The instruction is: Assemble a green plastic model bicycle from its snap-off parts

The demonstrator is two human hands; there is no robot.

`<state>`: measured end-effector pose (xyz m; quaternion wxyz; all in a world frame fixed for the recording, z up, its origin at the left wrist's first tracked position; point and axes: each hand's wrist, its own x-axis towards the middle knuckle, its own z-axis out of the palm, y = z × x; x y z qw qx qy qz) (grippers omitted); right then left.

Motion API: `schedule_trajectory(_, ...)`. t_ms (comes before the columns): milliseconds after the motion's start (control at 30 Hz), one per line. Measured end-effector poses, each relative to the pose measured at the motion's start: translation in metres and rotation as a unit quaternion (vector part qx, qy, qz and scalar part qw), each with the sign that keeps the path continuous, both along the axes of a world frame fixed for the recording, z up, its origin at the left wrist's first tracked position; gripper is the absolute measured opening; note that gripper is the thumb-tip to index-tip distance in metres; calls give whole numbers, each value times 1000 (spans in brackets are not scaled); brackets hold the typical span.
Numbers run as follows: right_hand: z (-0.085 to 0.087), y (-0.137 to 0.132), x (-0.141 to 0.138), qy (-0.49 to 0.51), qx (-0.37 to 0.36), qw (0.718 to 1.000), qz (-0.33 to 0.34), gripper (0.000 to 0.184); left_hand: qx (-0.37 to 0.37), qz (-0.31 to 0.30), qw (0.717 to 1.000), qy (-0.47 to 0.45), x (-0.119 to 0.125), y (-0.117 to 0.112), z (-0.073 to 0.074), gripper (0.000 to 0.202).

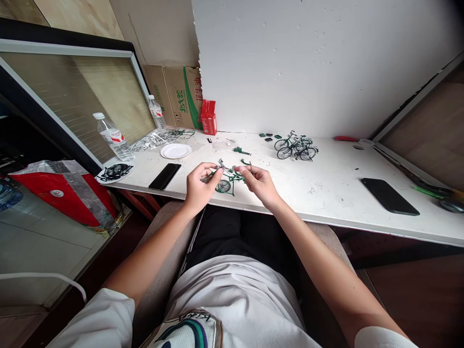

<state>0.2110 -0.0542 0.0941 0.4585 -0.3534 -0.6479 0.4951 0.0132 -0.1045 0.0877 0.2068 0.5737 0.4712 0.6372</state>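
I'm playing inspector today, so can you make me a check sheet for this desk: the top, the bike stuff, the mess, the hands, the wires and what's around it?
Surface: white desk, small scraps scattered on it.
Job's things: green toy bike at the hands; more toy bikes standing farther back, to the right.
Clutter: left phone, right phone, front bottle, back bottle, white plate.
Left hand: holds the green toy bike.
Right hand: fingertips beside the bike; grip too small to tell.
Cables: white cable, lower left, off the desk.
Surroundings: cardboard box, red bag, white wall.
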Motion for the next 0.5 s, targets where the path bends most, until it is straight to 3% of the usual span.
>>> schedule_trajectory(267, -6, -1, 1, -56, 7, 996, 73, 59, -56, -55, 983, -163, -1, 6, 5, 42)
schedule_trajectory(500, -8, 2, 3, -39, 7, 998, 46, 57, -94, -98, 972, -189, -6, 12, 4, 43)
